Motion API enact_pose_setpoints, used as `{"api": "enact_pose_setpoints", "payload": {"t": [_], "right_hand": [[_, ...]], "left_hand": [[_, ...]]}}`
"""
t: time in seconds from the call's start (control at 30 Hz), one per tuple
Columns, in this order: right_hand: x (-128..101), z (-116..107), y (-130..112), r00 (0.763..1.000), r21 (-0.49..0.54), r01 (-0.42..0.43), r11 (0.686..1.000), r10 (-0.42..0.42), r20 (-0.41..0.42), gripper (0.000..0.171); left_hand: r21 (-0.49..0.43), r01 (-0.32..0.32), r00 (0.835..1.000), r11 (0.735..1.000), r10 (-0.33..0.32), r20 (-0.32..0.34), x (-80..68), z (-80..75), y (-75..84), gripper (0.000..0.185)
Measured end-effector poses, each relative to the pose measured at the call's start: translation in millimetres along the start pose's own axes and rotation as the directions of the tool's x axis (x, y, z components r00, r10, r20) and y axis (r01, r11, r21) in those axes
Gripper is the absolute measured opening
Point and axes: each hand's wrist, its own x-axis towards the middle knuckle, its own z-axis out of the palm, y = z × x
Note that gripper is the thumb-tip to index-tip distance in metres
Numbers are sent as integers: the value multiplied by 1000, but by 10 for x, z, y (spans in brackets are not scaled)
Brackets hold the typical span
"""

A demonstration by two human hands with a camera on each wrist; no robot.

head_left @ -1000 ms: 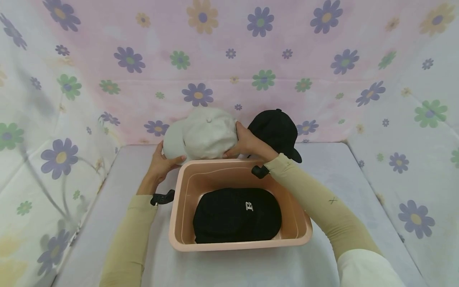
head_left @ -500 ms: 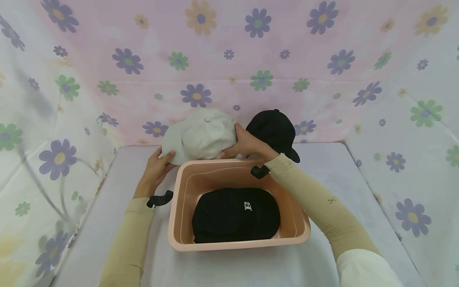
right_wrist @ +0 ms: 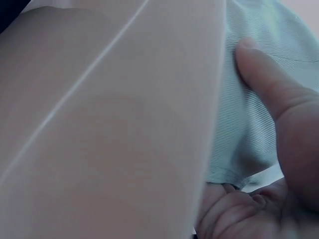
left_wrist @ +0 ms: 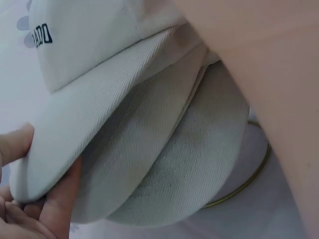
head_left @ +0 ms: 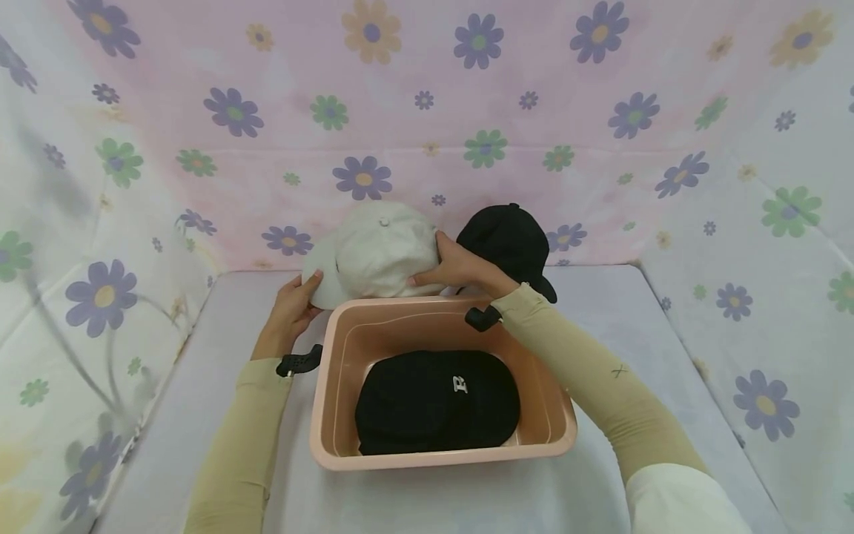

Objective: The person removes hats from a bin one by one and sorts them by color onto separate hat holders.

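Note:
White baseball caps are stacked at the back, their brims to the left; the top cap [head_left: 380,248] covers the others in the head view. My left hand [head_left: 291,308] pinches its brim [left_wrist: 84,134], thumb above and fingers beneath. Below, the left wrist view shows two more brims fanned out, a middle brim [left_wrist: 134,139] and a lowest brim [left_wrist: 192,149]. Dark lettering [left_wrist: 42,35] marks the top cap's front. At the crown's right side, my right hand [head_left: 460,263] grips the white fabric [right_wrist: 259,94], with its thumb on the near face.
A peach plastic bin [head_left: 443,461] stands in front of the stack, with a black cap [head_left: 434,400] bearing a white letter inside. Another black cap [head_left: 507,241] sits at the back right, against the flowered backdrop [head_left: 427,126]. A thin brass-coloured curve [left_wrist: 249,181] shows under the brims.
My left hand has shifted outward along the brim from near the crown toward its edge, and now pinches the brim there. The right hand keeps its grip on the crown, almost unmoved.

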Motion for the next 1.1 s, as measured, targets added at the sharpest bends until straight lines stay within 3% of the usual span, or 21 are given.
{"api": "enact_pose_setpoints", "payload": {"t": [0.17, 0.3, 0.43, 0.5, 0.6, 0.7, 0.87, 0.93, 1.1], "right_hand": [[-12, -4, -25, 1000, -9, -18, 1000, 18, 7, 104], [-45, -9, -25, 1000, -4, -15, 1000, 15, -9, 108], [-89, 7, 28, 999, 43, 47, 998, -46, -28, 103], [-128, 10, 47, 995, 77, 96, 992, -95, -19, 98], [-228, -12, 33, 991, 80, 133, 988, -134, 8, 93], [-402, -60, -53, 994, -38, 97, 995, -94, 54, 98], [-777, -128, -270, 991, -248, 86, 965, -58, 119, 104], [-921, -129, -337, 988, -246, 119, 962, -91, 125, 100], [-1213, -34, -450, 976, -215, 188, 958, -158, 149, 90]], "left_hand": [[21, 27, 1000, 999, -27, 3, -13, 27, -27, 68], [56, 30, 999, 998, -28, -33, -49, 52, -41, 69], [60, 39, 998, 997, -36, -56, -157, 30, -53, 69], [95, 29, 999, 995, -25, -39, -238, -7, -44, 68], [243, -16, 1000, 970, 13, 14, -382, -71, -3, 67], [428, -89, 995, 899, 60, 82, -527, -121, 49, 74], [653, -234, 972, 720, 188, 141, -793, -163, 166, 82], [703, -299, 952, 646, 253, 172, -908, -165, 210, 81], [748, -445, 886, 492, 367, 285, -1176, -138, 277, 73]]}}
